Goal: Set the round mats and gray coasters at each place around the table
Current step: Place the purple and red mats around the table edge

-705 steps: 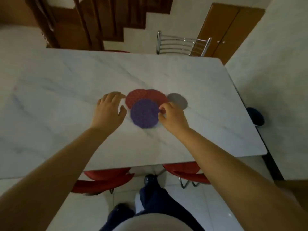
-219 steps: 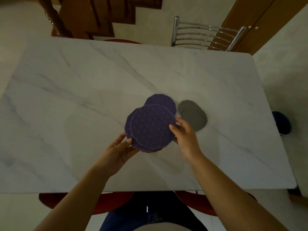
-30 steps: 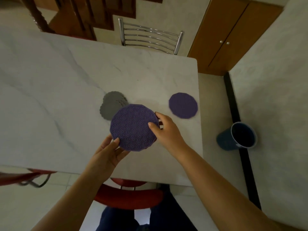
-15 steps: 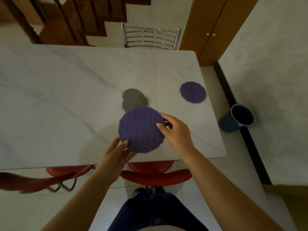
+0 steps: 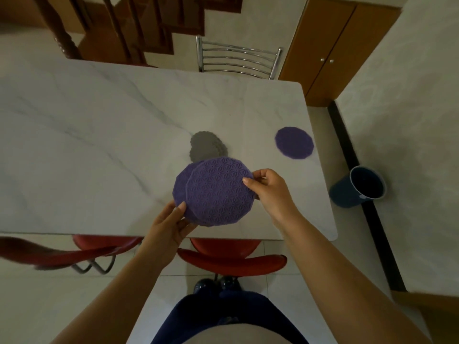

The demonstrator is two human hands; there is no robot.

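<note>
White marble table (image 5: 99, 145): at its 6 o'clock, two fanned purple round patterned mats (image 5: 218, 192) are held above it, the left hand (image 5: 169, 229) pinching at their 7 and the right hand (image 5: 268, 192) at their 3. A lone purple mat (image 5: 294, 142) lies at the table's 3 o'clock, with stacked gray scalloped coasters (image 5: 206, 147) at the centre.

Dim, flat, diffuse indoor light. White marble table top (image 5: 99, 150) evenly lit; shadows around the grip faint, soft-edged. Relief on the gripped round purple patterned mats (image 5: 218, 192) reads sharp. Far left below the grip, red chair seat (image 5: 49, 254) smeared by blur. Frame edges bow, wide-angle
</note>
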